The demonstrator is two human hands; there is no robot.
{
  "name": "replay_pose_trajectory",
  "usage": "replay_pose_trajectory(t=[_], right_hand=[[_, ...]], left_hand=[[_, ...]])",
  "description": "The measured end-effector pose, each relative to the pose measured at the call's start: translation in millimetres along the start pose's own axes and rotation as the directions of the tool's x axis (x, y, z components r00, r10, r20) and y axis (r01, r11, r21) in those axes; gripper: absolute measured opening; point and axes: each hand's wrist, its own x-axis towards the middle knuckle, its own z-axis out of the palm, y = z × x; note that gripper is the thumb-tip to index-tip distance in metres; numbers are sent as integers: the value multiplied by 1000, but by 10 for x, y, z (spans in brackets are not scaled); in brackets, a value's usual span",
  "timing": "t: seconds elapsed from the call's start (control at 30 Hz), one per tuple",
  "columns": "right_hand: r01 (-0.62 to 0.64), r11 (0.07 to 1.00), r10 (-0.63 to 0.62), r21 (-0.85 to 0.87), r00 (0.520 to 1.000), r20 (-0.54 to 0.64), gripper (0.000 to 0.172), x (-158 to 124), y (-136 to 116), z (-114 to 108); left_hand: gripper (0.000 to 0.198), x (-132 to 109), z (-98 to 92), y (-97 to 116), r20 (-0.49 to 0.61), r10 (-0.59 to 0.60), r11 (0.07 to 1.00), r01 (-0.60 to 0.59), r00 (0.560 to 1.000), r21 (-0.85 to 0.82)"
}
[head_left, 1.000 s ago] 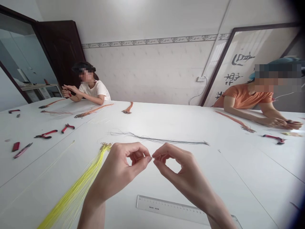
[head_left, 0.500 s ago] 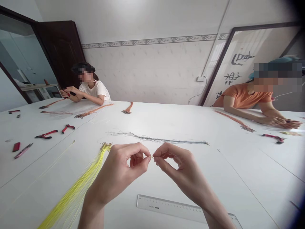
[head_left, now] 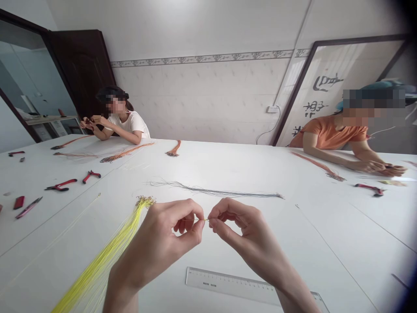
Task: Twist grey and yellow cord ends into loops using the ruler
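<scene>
Thumb and forefinger of my left hand (head_left: 159,237) pinch a thin yellow cord (head_left: 205,220). Facing it, my right hand (head_left: 244,228) pinches the cord's end, with only a short bit showing between the two sets of fingertips. What is inside the right fingertips is too small to make out. Beside my left forearm lies a bundle of bright yellow cords (head_left: 100,256) with small metal ends gathered at its top. A clear ruler (head_left: 228,281) rests on the white table (head_left: 182,295) below my hands, partly covered by my right forearm.
Grey cords (head_left: 221,192) stretch across the table beyond my hands. Red-handled pliers (head_left: 61,185) and pink tweezers (head_left: 29,208) lie left, more pliers (head_left: 369,189) right. Orange cord bundles (head_left: 125,153) lie farther back. Two people sit across, one in white (head_left: 132,126), one in orange (head_left: 329,130).
My hands stay pinched on the cord and sit slightly lower in view; the short gap between the fingertips is a little wider. The person in white has shifted their hands.
</scene>
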Motion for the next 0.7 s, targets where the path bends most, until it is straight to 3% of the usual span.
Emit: replay_pose_trajectory(t=[0.4,0.7], right_hand=[[-66,987,62,147,998,32,7,17,12,14],[-211,892,169,400,976,140,7,25,25,4]], left_hand=[[13,-16,-11,-35,-17,26,999,-25,1000,41],[13,-12,-17,-11,-40,50,997,-48,998,53]])
